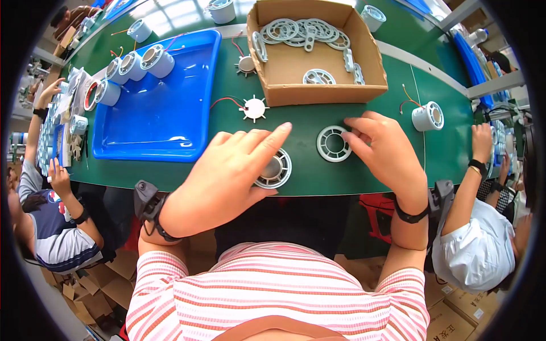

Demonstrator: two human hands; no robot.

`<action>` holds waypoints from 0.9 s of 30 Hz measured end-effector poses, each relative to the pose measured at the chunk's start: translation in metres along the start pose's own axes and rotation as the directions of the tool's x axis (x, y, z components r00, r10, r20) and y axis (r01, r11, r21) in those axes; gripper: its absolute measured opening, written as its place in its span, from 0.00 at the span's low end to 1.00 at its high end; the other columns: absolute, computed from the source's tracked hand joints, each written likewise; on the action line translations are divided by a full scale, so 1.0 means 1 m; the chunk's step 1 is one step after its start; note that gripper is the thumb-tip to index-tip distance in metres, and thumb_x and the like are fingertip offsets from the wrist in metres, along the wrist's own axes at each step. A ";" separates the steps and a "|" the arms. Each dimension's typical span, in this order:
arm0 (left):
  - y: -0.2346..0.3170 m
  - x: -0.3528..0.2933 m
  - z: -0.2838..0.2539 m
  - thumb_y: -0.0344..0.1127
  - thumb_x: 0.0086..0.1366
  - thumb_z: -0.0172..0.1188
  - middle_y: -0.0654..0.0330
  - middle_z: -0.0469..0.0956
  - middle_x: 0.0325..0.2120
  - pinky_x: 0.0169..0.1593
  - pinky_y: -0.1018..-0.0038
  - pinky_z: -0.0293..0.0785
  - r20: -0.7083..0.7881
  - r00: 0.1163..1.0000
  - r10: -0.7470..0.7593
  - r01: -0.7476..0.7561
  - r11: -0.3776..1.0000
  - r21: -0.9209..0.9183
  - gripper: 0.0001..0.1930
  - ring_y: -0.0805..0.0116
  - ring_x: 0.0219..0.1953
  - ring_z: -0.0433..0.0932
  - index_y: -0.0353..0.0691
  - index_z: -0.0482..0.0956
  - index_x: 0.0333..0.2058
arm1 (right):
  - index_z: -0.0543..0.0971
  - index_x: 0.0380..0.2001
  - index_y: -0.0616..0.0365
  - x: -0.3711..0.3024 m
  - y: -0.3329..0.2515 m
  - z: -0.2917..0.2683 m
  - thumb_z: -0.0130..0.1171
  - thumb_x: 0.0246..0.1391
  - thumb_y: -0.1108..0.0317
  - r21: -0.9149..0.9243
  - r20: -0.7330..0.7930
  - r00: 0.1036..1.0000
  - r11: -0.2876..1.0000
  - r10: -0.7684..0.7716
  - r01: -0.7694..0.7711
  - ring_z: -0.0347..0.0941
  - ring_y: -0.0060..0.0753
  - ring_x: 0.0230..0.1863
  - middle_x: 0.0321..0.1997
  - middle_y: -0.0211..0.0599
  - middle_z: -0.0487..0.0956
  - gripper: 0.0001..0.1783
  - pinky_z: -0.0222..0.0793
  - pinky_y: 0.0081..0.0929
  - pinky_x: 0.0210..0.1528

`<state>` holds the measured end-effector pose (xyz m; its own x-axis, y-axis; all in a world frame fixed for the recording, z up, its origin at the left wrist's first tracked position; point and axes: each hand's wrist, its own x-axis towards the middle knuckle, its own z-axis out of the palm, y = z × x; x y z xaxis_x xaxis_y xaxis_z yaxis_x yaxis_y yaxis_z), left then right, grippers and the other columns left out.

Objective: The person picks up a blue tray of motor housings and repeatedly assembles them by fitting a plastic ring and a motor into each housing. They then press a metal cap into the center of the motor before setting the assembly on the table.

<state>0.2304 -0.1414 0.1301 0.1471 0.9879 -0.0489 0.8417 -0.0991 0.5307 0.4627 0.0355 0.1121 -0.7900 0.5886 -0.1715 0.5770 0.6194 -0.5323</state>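
Observation:
A white round housing (276, 169) with a spoked rim stands near the table's front edge. My left hand (230, 173) curves round it from the left, thumb at its near side and index finger stretched past its far rim; the other fingertips are hidden. To the right, a white spoked ring (334, 144) is at the tabletop, with the thumb and bent fingers of my right hand (382, 145) closed at its right edge. Beyond my left hand, a white disc with short spokes (255, 108) lies flat, with red and black wires attached.
A blue tray (153, 128) stands at the left, with several white housings (132, 66) along its far side. The cardboard box (324, 95) ahead holds several white rings. Another wired housing (428, 117) lies at the right. People work on both sides.

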 end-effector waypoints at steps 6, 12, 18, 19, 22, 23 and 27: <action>-0.006 0.004 0.001 0.32 0.50 0.79 0.52 0.75 0.53 0.56 0.63 0.73 0.105 0.987 -0.122 0.140 0.973 -0.181 0.42 0.55 0.53 0.77 0.40 0.69 0.64 | 0.82 0.51 0.63 -0.022 0.007 0.024 0.72 0.49 0.72 0.144 -0.237 0.956 0.967 -0.171 0.209 0.77 0.47 0.53 0.54 0.46 0.78 0.24 0.73 0.36 0.54; -0.012 0.009 0.029 0.23 0.55 0.76 0.57 0.73 0.58 0.49 0.74 0.80 0.134 0.955 -0.266 0.284 0.672 -0.684 0.41 0.69 0.56 0.77 0.38 0.65 0.66 | 0.80 0.55 0.62 -0.030 0.014 0.039 0.73 0.45 0.76 0.173 -0.209 0.969 0.970 -0.131 0.169 0.75 0.51 0.59 0.59 0.44 0.77 0.30 0.71 0.38 0.62; -0.008 0.011 0.030 0.20 0.59 0.71 0.57 0.71 0.60 0.48 0.78 0.82 0.175 0.953 -0.247 0.269 0.431 -0.861 0.40 0.71 0.55 0.78 0.37 0.62 0.68 | 0.73 0.62 0.60 -0.026 0.022 0.039 0.74 0.42 0.77 0.252 -0.234 0.953 0.935 -0.193 0.251 0.74 0.44 0.59 0.57 0.44 0.76 0.40 0.69 0.33 0.65; -0.007 0.012 0.029 0.19 0.59 0.70 0.57 0.71 0.60 0.48 0.78 0.82 0.252 0.938 -0.239 0.325 0.348 -0.879 0.40 0.72 0.54 0.78 0.37 0.62 0.68 | 0.72 0.64 0.59 -0.025 0.023 0.040 0.74 0.41 0.77 0.296 -0.229 0.958 0.926 -0.170 0.235 0.74 0.43 0.58 0.56 0.45 0.75 0.43 0.68 0.32 0.65; -0.008 0.014 0.031 0.20 0.61 0.68 0.56 0.73 0.58 0.46 0.77 0.83 0.337 0.914 -0.225 0.387 0.241 -0.890 0.39 0.71 0.49 0.80 0.38 0.61 0.69 | 0.74 0.62 0.61 -0.023 0.001 0.045 0.76 0.40 0.75 0.360 -0.383 0.913 0.888 -0.140 0.287 0.74 0.44 0.54 0.53 0.44 0.75 0.41 0.71 0.35 0.60; -0.010 0.014 0.033 0.21 0.62 0.67 0.55 0.74 0.56 0.44 0.75 0.84 0.354 0.911 -0.211 0.397 0.220 -0.891 0.39 0.71 0.43 0.82 0.39 0.60 0.69 | 0.75 0.61 0.61 -0.022 -0.010 0.047 0.77 0.40 0.74 0.389 -0.458 0.882 0.867 -0.111 0.311 0.75 0.45 0.52 0.52 0.43 0.75 0.41 0.72 0.37 0.58; -0.016 0.015 0.055 0.21 0.62 0.66 0.55 0.75 0.55 0.43 0.74 0.84 0.288 0.937 -0.198 0.319 0.147 -0.936 0.37 0.70 0.42 0.84 0.39 0.61 0.69 | 0.78 0.58 0.62 -0.019 -0.052 0.056 0.79 0.38 0.72 0.238 -0.492 0.856 0.920 -0.161 0.310 0.74 0.45 0.49 0.49 0.43 0.74 0.39 0.72 0.38 0.53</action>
<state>0.2473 -0.1315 0.0742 0.1205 0.9109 -0.3947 -0.3157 0.4121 0.8547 0.4357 -0.0371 0.0971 -0.6671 0.6595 0.3464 0.2368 0.6287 -0.7407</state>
